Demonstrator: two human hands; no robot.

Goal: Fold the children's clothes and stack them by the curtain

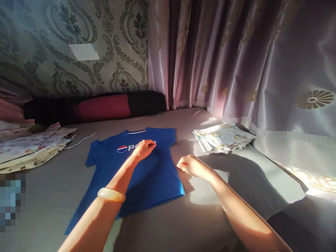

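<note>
A blue short-sleeved T-shirt with a white-lettered print and a round red, white and blue logo lies spread flat, its neckline pointing away from me. Over the print is my left hand, its fingers curled together, covering some letters; no cloth is lifted in it. A pale bangle circles my left wrist. Just off the shirt's right edge, my right hand has thumb and fingers drawn together. Nothing shows between those fingertips, and the shirt's side lies flat beside them.
A stack of folded patterned cloth lies on the grey bed sheet at right. Loose printed garments with a cord are heaped at left. A long black and dark red bundle lies along the wall; curtains hang behind on the right.
</note>
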